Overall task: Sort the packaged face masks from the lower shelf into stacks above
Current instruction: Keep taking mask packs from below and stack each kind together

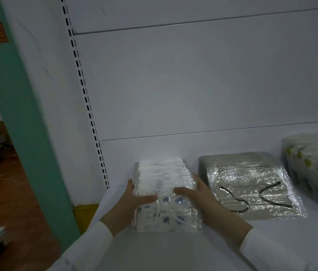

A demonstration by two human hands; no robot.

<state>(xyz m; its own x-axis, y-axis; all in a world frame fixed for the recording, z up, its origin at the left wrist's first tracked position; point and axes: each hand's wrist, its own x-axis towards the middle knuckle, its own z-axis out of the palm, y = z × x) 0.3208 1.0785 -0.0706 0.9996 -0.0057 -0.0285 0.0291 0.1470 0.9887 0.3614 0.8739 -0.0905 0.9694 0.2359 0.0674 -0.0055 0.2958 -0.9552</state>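
Observation:
A clear-wrapped pack of white face masks with blue prints (169,194) lies on the white shelf (173,251) near the back panel. My left hand (132,204) holds its left side, thumb laid across the top. My right hand (199,198) holds its right side, thumb on top and fingers round the far edge. Right of it lies a flat pack of grey masks with black ear loops (252,184). At the far right stands a stack of wrapped white masks with yellow-green marks (314,165).
The white back panel (193,85) and a slotted upright (87,106) close off the shelf behind and at left. A green pillar (23,114) stands left of the unit, with a brown floor and clutter beyond.

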